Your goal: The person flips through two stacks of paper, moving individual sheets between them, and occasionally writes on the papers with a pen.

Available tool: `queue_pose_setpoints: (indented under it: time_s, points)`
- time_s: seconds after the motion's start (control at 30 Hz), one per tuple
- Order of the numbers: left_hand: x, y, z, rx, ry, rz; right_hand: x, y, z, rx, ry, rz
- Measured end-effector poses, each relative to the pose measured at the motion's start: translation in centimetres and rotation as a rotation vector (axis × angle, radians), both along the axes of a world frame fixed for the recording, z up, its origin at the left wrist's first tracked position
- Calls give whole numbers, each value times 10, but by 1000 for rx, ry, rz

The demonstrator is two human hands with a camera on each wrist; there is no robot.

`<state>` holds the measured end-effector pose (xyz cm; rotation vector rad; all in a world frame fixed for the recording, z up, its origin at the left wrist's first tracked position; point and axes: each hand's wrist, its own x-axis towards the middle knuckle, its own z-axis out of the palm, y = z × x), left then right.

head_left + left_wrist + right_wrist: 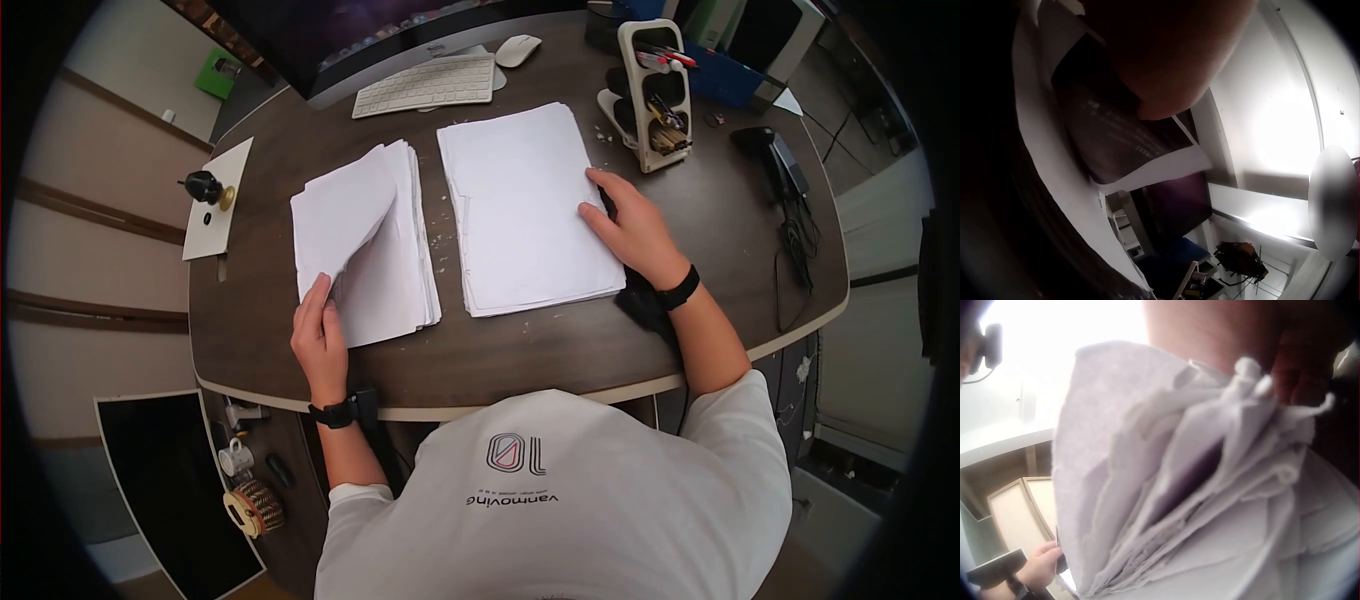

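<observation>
Left hand [322, 335] pinching lifted sheet [340, 212], long axis running forward from fingers; right hand [640, 237], fingers nearly straight, resting on paper stack [525, 215] lying leftward

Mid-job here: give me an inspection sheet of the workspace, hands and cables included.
Surface: dark brown desk, with small pale scraps near the paper.
Job's things: left stack of white paper sheets, uneven, its raised sheet bent upward; right stack of white paper sheets, lying flat.
Clutter: white keyboard, white mouse, pale upright pen holder.
Grippers: bare left hand holds the raised sheet's edge; bare right hand rests on the right stack's edge.
Cables: black cable bundle at the desk's right side, apart from both stacks.
Surroundings: large dark-screened monitor behind the keyboard.
</observation>
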<state>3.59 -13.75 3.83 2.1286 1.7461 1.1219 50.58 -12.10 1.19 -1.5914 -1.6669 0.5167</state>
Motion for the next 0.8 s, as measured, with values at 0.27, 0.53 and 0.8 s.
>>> queue_pose_setpoints:
  time_s: [0.27, 0.53, 0.8]
  points:
    - [160, -7, 42, 170, 258, -423, 4, 3, -10, 84, -29, 28]
    - [233, -6, -8, 68, 330, -695, 10, 10, -10, 33, 101, 60]
    - [225, -3, -13, 22, 326, -780, 8, 11, -10, 13, 167, 20]
